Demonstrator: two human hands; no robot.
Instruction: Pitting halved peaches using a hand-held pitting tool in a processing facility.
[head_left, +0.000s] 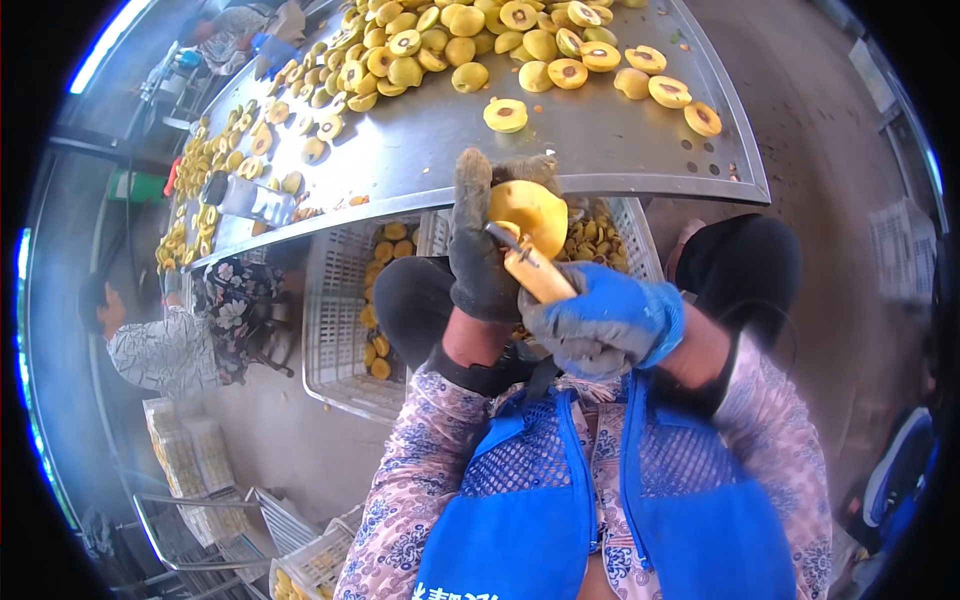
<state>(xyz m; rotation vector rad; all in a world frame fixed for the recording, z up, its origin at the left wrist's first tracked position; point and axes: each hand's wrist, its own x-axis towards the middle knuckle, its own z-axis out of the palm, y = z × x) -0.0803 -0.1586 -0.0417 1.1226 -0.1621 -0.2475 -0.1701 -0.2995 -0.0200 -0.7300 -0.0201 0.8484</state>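
My left hand (480, 247), in a dark worn glove, holds a halved yellow fruit (541, 217), probably a peach, over the near edge of the metal table. My right hand (600, 319), in a blue and grey glove, is closed around the light handle of a small pitting tool (536, 271). Its dark metal tip is at the lower left part of the fruit half. One halved fruit with its brown centre showing (505, 115) lies alone on the table just beyond my hands. A large heap of similar halves (450, 45) spreads along the far side and to the left.
The steel table (420, 150) has a raised rim. White plastic crates (337, 300) with fruit stand beneath its near edge, between and beside my knees. A clear bottle with a dark cap (259, 201) lies on the table's left. Another person (165, 345) sits at the left end.
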